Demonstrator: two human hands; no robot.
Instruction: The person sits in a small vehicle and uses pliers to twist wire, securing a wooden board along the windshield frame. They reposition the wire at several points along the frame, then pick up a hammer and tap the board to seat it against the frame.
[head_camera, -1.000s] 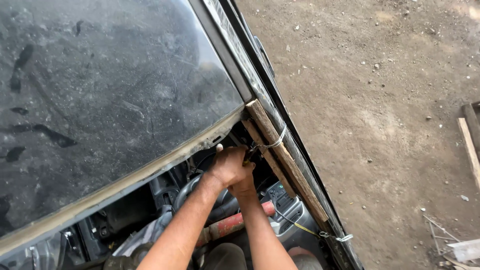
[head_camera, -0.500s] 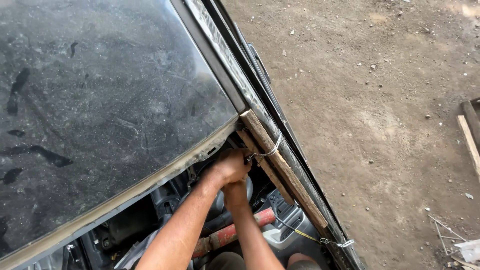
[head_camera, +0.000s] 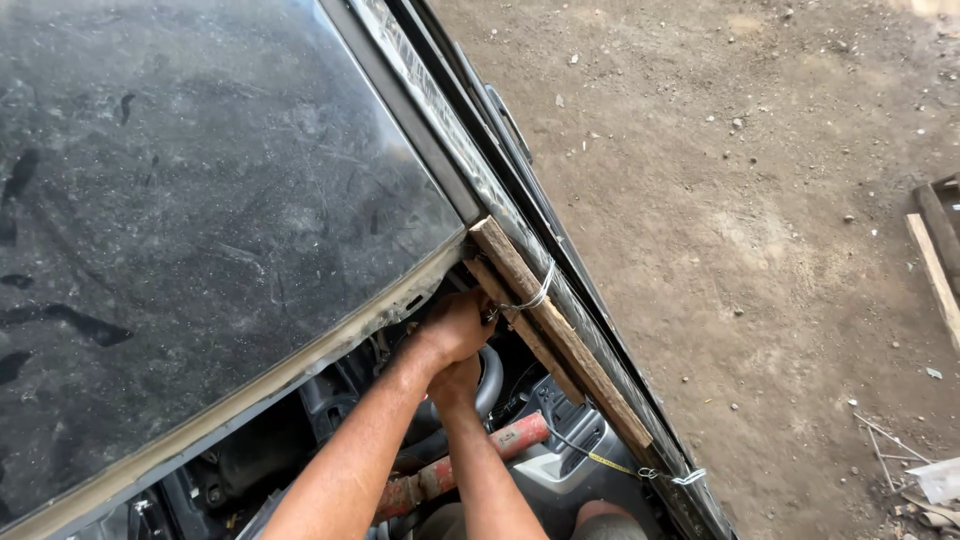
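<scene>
Left hand (head_camera: 455, 328) and right hand (head_camera: 452, 378) pressed together beneath dusty grey vehicle windscreen (head_camera: 200, 200), beside wire-bound wooden batten (head_camera: 560, 335); their grip cannot be told. Bare dirt ground (head_camera: 760, 200).

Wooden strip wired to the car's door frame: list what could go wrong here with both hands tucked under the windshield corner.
1. The left hand and right hand sit crowded between the dusty glass windshield's lower edge and the weathered wooden strip; a slip could scrape or pinch fingers.
2. Only thin wire loops bind the strip, so it may shift.
3. The fingers are hidden, so the work goes largely by feel.
</scene>
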